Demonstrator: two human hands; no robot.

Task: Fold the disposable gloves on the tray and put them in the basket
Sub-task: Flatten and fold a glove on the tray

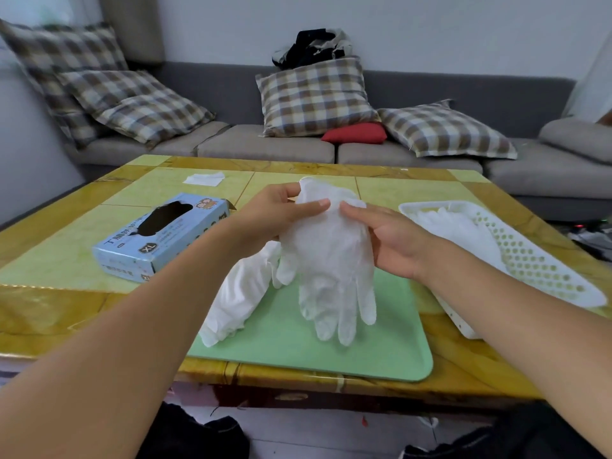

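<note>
Pinching the limp, featherlight white disposable glove at its cuff, my left hand and right hand both gripped it; the film looked slippery.

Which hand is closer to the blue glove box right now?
Left. The left hand pinches the held glove just right of the glove box; the right hand grips the glove's far side.

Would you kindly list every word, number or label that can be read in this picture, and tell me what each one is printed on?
"XL": in a dark badge on the top face of the light blue glove box, near its front corner.
A line of large dark characters along that top face's front edge: too blurred to read.
Smaller print lines and a cartoon picture on the box: too small to read.
White glove, green tray and white basket: no text visible.
</note>
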